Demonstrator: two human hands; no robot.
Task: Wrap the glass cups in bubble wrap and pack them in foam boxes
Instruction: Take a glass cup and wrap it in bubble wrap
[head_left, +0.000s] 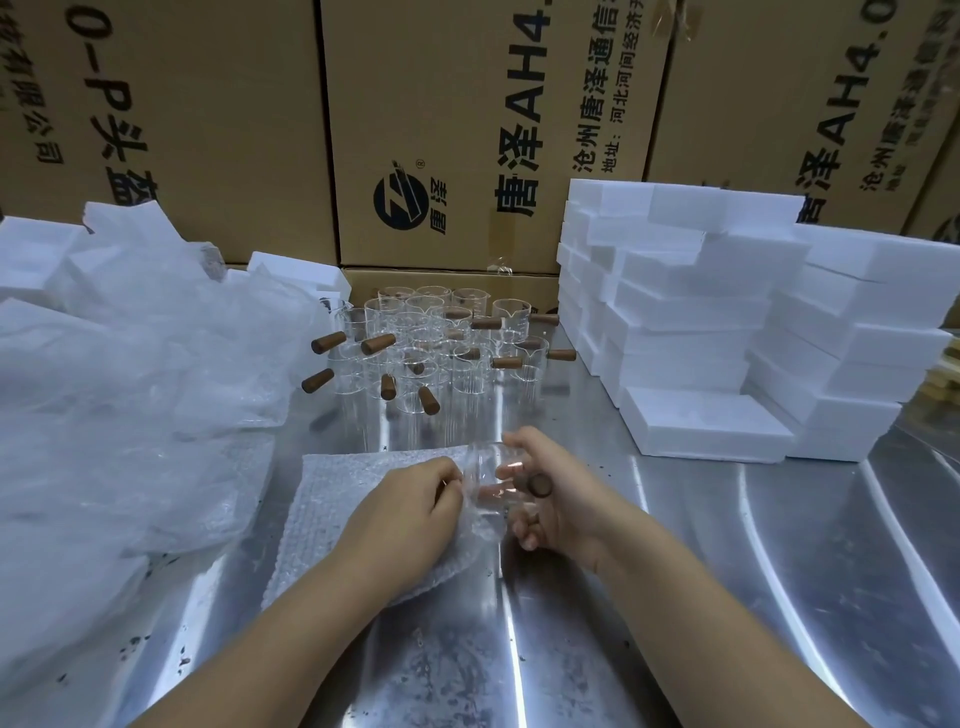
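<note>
The right hand (561, 499) has its grip curled round a glass cup (491, 478). The left hand (410, 509) has its grip pinching the bubble wrap (332, 514) against the cup, over the bench (727, 571).

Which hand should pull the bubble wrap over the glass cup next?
Left. The left hand pinches the edge of the clear bubble wrap sheet beside the clear glass cup with a brown wooden handle, which the right hand holds.

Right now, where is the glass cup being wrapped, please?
In the head view the glass cup is low at centre, held by the right hand at the right edge of the bubble wrap sheet that the left hand pinches.
</note>
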